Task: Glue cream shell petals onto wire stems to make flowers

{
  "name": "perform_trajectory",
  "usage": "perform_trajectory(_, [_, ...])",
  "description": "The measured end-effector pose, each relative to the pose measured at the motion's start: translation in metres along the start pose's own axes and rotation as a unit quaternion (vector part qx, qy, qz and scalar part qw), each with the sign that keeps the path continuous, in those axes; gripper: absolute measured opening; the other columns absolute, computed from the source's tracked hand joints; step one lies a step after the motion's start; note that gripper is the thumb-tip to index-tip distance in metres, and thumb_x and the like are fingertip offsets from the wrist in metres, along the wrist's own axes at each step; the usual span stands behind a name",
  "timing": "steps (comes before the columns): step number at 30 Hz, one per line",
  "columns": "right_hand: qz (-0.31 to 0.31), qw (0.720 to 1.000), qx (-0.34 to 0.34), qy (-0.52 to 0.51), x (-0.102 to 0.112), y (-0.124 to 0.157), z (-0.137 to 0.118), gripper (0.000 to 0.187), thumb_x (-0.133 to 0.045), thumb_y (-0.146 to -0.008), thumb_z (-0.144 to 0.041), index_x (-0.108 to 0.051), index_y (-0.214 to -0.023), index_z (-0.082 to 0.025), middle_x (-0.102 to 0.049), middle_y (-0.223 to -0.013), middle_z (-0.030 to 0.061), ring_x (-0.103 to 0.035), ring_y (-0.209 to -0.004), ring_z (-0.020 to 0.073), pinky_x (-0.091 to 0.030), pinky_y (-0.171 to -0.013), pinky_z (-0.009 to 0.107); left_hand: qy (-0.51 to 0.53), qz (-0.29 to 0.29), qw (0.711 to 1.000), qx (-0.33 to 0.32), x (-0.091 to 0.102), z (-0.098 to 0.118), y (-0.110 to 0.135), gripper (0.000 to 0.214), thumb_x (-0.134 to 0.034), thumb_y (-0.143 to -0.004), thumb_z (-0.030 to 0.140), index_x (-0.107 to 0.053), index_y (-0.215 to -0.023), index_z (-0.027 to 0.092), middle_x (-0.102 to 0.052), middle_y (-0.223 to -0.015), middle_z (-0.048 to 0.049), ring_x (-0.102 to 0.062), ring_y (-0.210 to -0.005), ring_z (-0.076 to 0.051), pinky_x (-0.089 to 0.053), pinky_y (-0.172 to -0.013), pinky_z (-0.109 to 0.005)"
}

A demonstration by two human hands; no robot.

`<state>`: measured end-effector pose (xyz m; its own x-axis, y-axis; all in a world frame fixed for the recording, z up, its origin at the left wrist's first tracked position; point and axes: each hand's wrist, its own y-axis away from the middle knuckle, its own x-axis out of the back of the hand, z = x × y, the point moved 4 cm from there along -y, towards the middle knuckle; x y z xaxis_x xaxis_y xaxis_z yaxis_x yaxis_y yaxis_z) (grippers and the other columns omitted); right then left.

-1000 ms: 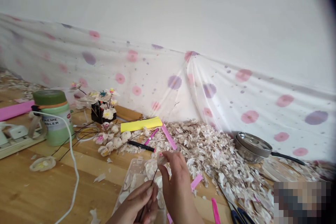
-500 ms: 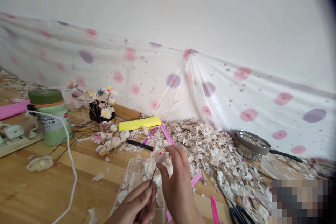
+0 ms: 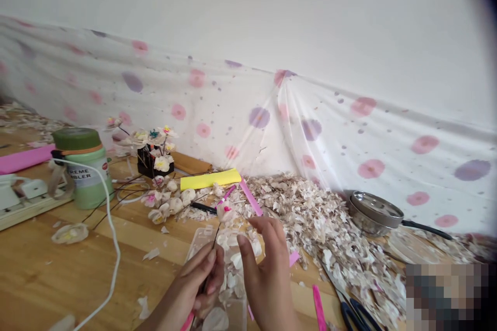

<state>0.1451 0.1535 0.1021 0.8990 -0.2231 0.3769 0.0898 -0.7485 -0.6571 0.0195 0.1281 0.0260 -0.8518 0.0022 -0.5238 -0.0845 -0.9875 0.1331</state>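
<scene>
White-and-pink handmade flower on a thin dark wire stem [image 3: 224, 211] stands above the grip, head well clear of the fingers.

Well left of the grip: green plastic tumbler with a dark lid [image 3: 85, 168] and a white cable [image 3: 112, 248] trailing across the wooden surface. Risk: a forearm snags the cable.

Left hand [image 3: 198, 282] is closed on the stem, pinching it low between thumb and fingertips. The hold is far from the head, so the wire can flex or twist in the pinch and the flower can droop.

Below the grip: clear plastic tray [image 3: 194, 243] of white petals. A slipped flower would land among them.

Right hand [image 3: 264, 274] sits just right of the stem, open, fingers spread, holding nothing. A stray brush could knock petals off.

Further right: dark-handled scissors [image 3: 354, 315] near the wrist, a cut hazard.
</scene>
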Motion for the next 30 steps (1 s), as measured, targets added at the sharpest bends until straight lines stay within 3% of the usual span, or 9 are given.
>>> perform_trajectory(2, [-0.029, 0.994, -0.073, -0.075, -0.008, 0.0, 0.007, 0.013, -0.059, -0.085, -0.028, -0.065, -0.093, -0.02, -0.064, -0.092, 0.0064, -0.059, -0.09, 0.0221, -0.046, -0.081, 0.035, -0.017, -0.009, 1.0, -0.008, -0.002, -0.001, 0.002, 0.042, -0.061, -0.077, 0.06, -0.053, -0.075, 0.019, -0.041, -0.055, 0.0067, -0.018, -0.042, -0.003, -0.012, -0.04, -0.018])
perform_trajectory(6, [-0.09, 0.955, -0.2, -0.202, -0.025, 0.004, 0.017, 0.023, -0.067, -0.077, -0.037, -0.072, -0.083, -0.016, -0.069, -0.082, 0.0072, -0.062, -0.078, 0.0211, -0.048, -0.074, 0.032, -0.019, -0.048, 0.999, -0.008, -0.003, -0.012, 0.004, 0.044, -0.062, -0.075, 0.062, -0.055, -0.077, 0.019, -0.04, -0.053, 0.0073, -0.015, -0.041, -0.003, -0.009, -0.039, -0.019])
perform_trajectory(10, [-0.109, 0.931, -0.232, -0.262, -0.028, 0.005, 0.015, 0.023, -0.069, -0.074, -0.038, -0.072, -0.071, -0.015, -0.067, -0.071, 0.0049, -0.058, -0.07, 0.018, -0.047, -0.068, 0.028, -0.025, -0.072, 0.997, -0.012, -0.003, -0.019, 0.003, 0.043, -0.061, -0.077, 0.061, -0.056, -0.08, 0.018, -0.039, -0.055, 0.0067, -0.014, -0.044, -0.004, -0.008, -0.04, -0.018])
perform_trajectory(16, [-0.11, 0.902, -0.266, -0.321, -0.025, 0.005, 0.009, 0.018, -0.069, -0.07, -0.034, -0.069, -0.069, -0.016, -0.062, -0.066, 0.0026, -0.054, -0.067, 0.0164, -0.044, -0.069, 0.028, -0.061, -0.088, 0.994, -0.011, -0.003, -0.02, 0.005, 0.042, -0.056, -0.082, 0.06, -0.058, -0.081, 0.018, -0.042, -0.059, 0.004, -0.021, -0.047, -0.006, -0.013, -0.043, -0.021])
perform_trajectory(21, [-0.094, 0.913, -0.254, -0.304, -0.022, 0.006, 0.004, 0.017, -0.066, -0.07, -0.03, -0.064, -0.06, -0.016, -0.058, -0.065, 0.0017, -0.051, -0.067, 0.0157, -0.04, -0.066, 0.027, -0.053, -0.082, 0.995, -0.003, -0.002, -0.02, 0.007, 0.038, -0.062, -0.078, 0.057, -0.061, -0.082, 0.019, -0.046, -0.058, 0.0025, -0.026, -0.048, -0.009, -0.018, -0.043, -0.023])
perform_trajectory(27, [-0.091, 0.949, -0.181, -0.242, -0.013, 0.006, -0.009, 0.015, -0.06, -0.07, -0.018, -0.06, -0.055, -0.016, -0.055, -0.063, 0.0, -0.052, -0.065, 0.0144, -0.04, -0.063, 0.024, -0.037, -0.085, 0.995, 0.044, 0.0, -0.023, 0.009, 0.036, -0.066, -0.075, 0.056, -0.066, -0.09, 0.023, -0.051, -0.06, 0.0007, -0.038, -0.051, -0.013, -0.03, -0.045, -0.025])
perform_trajectory(30, [-0.081, 0.961, -0.139, -0.224, -0.013, 0.01, -0.009, 0.015, -0.059, -0.068, -0.012, -0.059, -0.054, -0.017, -0.056, -0.064, 0.0004, -0.055, -0.066, 0.0148, -0.041, -0.063, 0.024, -0.031, -0.119, 0.992, 0.04, -0.002, -0.02, 0.011, 0.034, -0.068, -0.074, 0.054, -0.068, -0.092, 0.024, -0.053, -0.061, -0.0002, -0.041, -0.054, -0.015, -0.036, -0.051, -0.027])
